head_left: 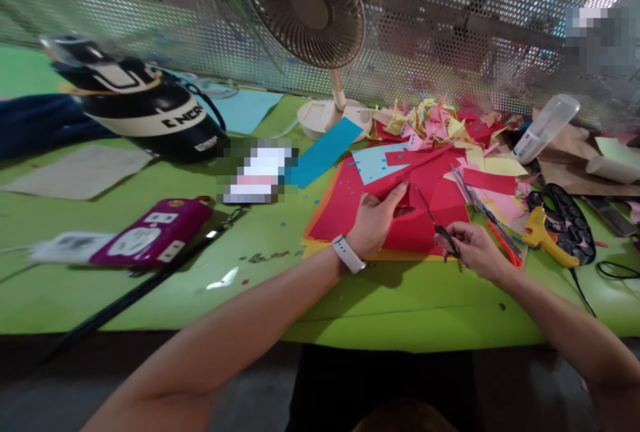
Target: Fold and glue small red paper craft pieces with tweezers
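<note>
My left hand point(376, 220), with a white band on the wrist, is closed with its thumb over a piece of red paper point(400, 179) above a stack of red sheets point(330, 212). Its other fingers are partly hidden. Black-handled scissors point(445, 235) are in my right hand point(473, 247), fingers round the handles. Their blades point up and left toward the red paper, a little apart from my left thumb. Orange and yellow sheets show under the red stack. A light blue sheet point(373, 167) with small blue scraps lies at the stack's top.
Behind the stack lies a heap of cut paper scraps point(435, 119) by a white fan point(320, 115). A yellow glue gun point(550, 239), orange-handled scissors point(507, 245) and a clear bottle point(545, 129) are on the right. A phone point(260, 175), purple power bank point(155, 232) and black jug point(150, 112) stand left.
</note>
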A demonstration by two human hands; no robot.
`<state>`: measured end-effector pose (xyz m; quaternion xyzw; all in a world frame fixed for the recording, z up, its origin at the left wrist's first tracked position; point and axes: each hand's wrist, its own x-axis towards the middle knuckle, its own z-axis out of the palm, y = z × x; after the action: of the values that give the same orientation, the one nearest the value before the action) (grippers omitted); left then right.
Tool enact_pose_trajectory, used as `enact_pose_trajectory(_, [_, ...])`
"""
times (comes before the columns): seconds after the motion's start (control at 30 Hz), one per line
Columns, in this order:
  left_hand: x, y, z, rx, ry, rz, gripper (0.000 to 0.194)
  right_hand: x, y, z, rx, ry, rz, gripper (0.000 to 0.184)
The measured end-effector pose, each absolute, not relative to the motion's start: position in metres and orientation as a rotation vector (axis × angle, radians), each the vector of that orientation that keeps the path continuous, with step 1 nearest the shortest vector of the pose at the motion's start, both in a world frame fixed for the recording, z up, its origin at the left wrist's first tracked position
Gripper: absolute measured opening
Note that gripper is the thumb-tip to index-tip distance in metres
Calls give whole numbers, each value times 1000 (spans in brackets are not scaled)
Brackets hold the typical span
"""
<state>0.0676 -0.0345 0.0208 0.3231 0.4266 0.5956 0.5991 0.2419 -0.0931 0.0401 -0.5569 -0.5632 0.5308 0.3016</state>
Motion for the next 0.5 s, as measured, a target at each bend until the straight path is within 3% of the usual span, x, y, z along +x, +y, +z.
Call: enact_pose_trajectory(0.5, [67, -35, 18, 780, 931, 1334, 29, 245, -93, 33, -1456, -1483, 1420, 50])
